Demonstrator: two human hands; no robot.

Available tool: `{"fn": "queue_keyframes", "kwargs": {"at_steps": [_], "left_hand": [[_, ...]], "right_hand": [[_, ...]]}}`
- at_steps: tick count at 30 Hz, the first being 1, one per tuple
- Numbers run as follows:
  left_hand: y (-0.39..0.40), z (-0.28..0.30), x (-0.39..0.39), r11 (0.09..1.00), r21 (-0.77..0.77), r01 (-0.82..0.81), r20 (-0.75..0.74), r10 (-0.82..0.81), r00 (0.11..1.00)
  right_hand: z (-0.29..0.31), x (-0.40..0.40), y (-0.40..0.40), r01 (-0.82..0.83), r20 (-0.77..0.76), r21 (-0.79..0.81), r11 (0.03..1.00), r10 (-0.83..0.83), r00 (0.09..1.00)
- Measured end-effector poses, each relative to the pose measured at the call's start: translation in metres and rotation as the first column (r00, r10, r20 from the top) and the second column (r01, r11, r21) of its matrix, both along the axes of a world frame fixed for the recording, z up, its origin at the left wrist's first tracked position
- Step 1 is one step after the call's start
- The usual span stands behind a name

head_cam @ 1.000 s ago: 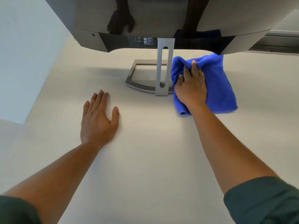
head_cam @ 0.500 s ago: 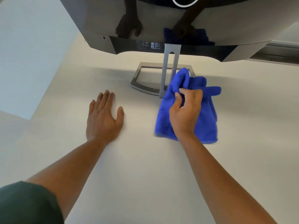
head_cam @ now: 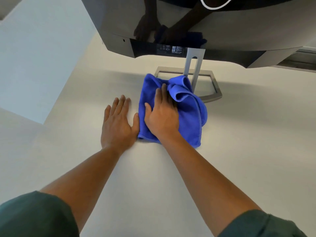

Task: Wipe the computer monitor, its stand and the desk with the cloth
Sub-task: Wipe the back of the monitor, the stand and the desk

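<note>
Cloth under my right hand

Cloth (head_cam: 171,106) lies bunched on the surface (head_cam: 239,142), its far edge against the stand (head_cam: 194,72) beneath the monitor (head_cam: 188,26). My right hand (head_cam: 162,117) presses it flat, fingers straight with the tips tucked under a fold, so this grip is not clenched. My left hand (head_cam: 118,122) rests beside it, palm down, fingers straight, thumb touching the cloth's edge.

Office workstation. A plain white table (head_cam: 239,151) carries a wide computer monitor (head_cam: 222,31) on a grey metal frame stand (head_cam: 193,71); bare pale walls (head_cam: 34,57) surround the table.
</note>
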State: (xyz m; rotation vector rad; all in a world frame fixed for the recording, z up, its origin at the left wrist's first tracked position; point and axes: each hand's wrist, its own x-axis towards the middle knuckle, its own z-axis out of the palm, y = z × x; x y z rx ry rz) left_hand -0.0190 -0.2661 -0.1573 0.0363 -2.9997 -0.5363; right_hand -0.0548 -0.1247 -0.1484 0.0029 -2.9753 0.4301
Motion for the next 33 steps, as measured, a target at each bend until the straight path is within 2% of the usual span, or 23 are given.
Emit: {"fn": "queue_keyframes", "kwargs": {"at_steps": [5,8,10,12,14,20,24,27,33], "left_hand": [[0.0,0.001,0.0,1.0,-0.007,0.007,0.013,-0.007,1.0],[0.0,0.001,0.001,1.0,0.004,0.009,0.012,-0.009,1.0],[0.0,0.0,0.001,1.0,0.007,0.008,0.01,-0.008,1.0],[0.0,0.0,0.0,1.0,0.001,0.009,0.01,-0.009,1.0],[0.0,0.0,0.0,1.0,-0.002,0.007,0.014,-0.007,1.0],[0.001,0.001,0.0,1.0,-0.009,0.005,0.013,-0.005,1.0],[0.001,0.002,0.0,1.0,-0.003,0.009,0.015,-0.009,1.0],[0.001,0.003,0.0,1.0,-0.001,0.007,0.019,-0.007,1.0],[0.0,0.004,0.0,1.0,-0.005,0.013,0.03,-0.012,0.999]], "right_hand": [[-0.001,0.005,-0.006,0.085,0.063,0.059,0.995,-0.089,0.994],[0.008,-0.01,-0.014,-0.044,0.116,0.144,0.989,0.028,0.993],[0.012,-0.022,-0.009,-0.151,0.154,0.144,0.978,0.129,0.98],[0.015,-0.025,-0.002,-0.167,0.17,0.154,0.974,0.141,0.975],[0.015,-0.015,0.003,-0.112,0.153,0.199,0.974,0.082,0.985],[0.007,0.005,0.001,0.011,0.164,0.155,0.988,-0.037,0.986],[0.006,-0.011,-0.012,-0.107,0.146,0.179,0.978,0.081,0.986],[0.003,-0.032,-0.012,-0.198,0.176,0.135,0.971,0.173,0.969],[0.009,-0.066,-0.013,-0.139,0.188,0.072,0.988,0.123,0.974]]}}
